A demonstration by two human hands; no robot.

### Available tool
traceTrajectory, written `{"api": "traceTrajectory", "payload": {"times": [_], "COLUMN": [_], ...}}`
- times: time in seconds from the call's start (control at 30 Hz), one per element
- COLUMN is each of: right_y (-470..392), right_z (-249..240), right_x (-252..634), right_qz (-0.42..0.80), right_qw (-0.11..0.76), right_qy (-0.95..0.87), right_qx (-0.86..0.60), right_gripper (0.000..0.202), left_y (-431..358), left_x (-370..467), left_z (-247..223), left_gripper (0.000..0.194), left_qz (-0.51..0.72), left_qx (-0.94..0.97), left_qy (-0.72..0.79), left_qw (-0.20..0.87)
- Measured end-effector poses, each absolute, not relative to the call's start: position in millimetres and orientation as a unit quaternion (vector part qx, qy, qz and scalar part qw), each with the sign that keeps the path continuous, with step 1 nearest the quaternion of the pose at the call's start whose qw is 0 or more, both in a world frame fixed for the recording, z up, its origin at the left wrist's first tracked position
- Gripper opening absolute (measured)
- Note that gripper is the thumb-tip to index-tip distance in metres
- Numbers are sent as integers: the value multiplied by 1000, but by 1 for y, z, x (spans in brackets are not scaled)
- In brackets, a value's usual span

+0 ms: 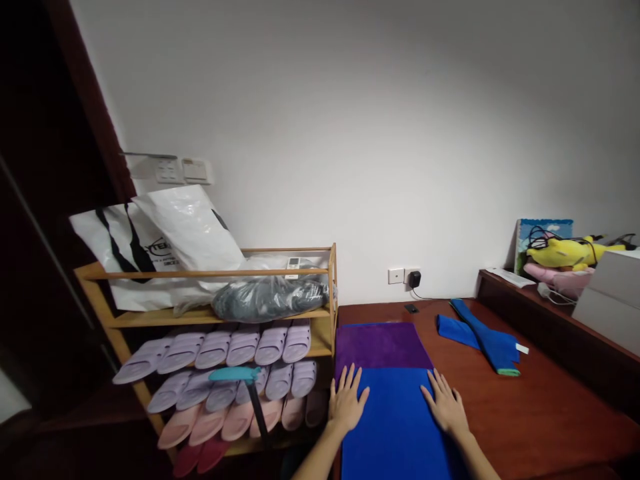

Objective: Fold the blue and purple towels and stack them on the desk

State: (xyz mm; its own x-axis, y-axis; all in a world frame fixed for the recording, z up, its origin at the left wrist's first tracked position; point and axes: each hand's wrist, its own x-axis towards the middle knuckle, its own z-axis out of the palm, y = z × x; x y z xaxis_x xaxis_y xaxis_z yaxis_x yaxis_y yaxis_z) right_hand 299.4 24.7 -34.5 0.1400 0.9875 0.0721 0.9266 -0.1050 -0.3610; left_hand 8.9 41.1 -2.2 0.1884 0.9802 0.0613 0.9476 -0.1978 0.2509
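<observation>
A blue cloth [393, 420] lies spread flat on the reddish-brown wooden tabletop. Beyond its far edge shows a purple cloth [383, 343], also flat. My left hand [347, 403] rests on the left edge of the cloths, palm down with the fingers spread. On the opposite edge of the blue cloth my right hand [447, 403] lies flat, its fingers stretched out. Neither hand grips anything. To the right, two folded blue strips of cloth [483, 337] lie crossed over each other; a white tag sticks out from one.
Left of the table stands a wooden shoe rack [333, 287] with several slippers [233, 347], white bags [187, 227] and a plastic-wrapped dark bundle [270, 300]. A turquoise-topped stick [235, 375] stands before it. A raised ledge [530, 307] at right carries a yellow plush toy [565, 255] and white boxes [613, 293].
</observation>
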Motion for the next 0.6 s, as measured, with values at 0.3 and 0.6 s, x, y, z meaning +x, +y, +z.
{"api": "traceTrajectory", "payload": {"times": [0.3, 0.6], "right_y": [47, 83], "right_z": [-31, -18], "right_x": [324, 329], "right_qz": [91, 99], "right_qw": [165, 172], "right_qy": [-665, -693], "right_qx": [-723, -693], "right_gripper": [58, 40], "left_y": [64, 94], "left_x": [-1, -7], "left_z": [10, 21], "left_gripper": [45, 26], "left_qz": [142, 134], "left_qx": [752, 721], "left_qy": [635, 662], "left_qw": [101, 158]}}
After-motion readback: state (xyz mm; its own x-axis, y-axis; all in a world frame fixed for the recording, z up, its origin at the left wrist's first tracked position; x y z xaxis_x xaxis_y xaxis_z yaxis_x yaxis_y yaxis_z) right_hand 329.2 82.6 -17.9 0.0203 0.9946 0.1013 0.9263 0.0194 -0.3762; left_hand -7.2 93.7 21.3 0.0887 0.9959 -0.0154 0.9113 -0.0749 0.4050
